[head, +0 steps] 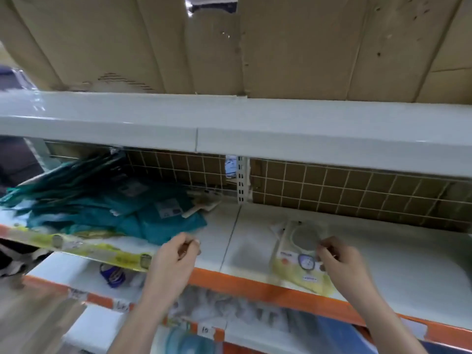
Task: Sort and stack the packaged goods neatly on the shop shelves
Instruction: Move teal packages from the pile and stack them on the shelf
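Note:
A pile of teal packets [107, 200] lies fanned out and untidy on the left of the middle shelf [408, 264]. A flat yellow-and-white packet [297, 254] with a grey round window lies alone on the right half of that shelf, overhanging the front edge. My right hand [339, 259] rests on this packet's right edge, fingers curled onto it. My left hand [176, 254] hovers over the shelf's front edge just right of the teal pile, fingers loosely curled, nothing in it.
The white upper shelf [229, 123] carries brown cardboard sheets [281, 47]. A wire grid back panel [332, 185] closes the middle shelf behind. The orange front rail [255, 284] bears price tags. Lower shelves hold a blue packet [112, 274] and other blurred goods.

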